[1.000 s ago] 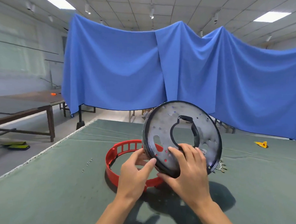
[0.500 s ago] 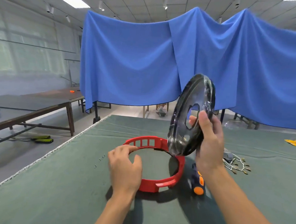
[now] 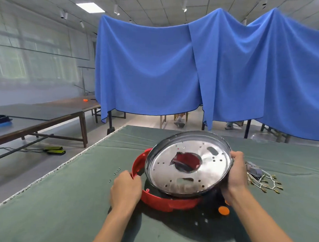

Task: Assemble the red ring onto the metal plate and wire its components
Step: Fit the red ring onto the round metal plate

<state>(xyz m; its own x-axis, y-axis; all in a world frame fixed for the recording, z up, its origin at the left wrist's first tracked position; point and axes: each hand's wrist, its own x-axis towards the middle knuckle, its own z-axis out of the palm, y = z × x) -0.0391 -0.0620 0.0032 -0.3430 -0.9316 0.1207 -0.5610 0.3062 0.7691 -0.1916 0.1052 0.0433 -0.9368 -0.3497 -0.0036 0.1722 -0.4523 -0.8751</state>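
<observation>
Now metal plate [image 3: 187,169] tilted over red ring [image 3: 163,202], right hand [image 3: 234,176] gripping plate

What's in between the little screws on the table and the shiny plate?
The red ring's rim, gripped by the left hand, lies between the screws and metal plate in the head view.

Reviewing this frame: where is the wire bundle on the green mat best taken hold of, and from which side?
Probably at the grey block where the wire bundle gathers, coming from above. The leads fan out loose toward the right with small terminals, so the block is the one solid part; the right hand is nearest.
</observation>
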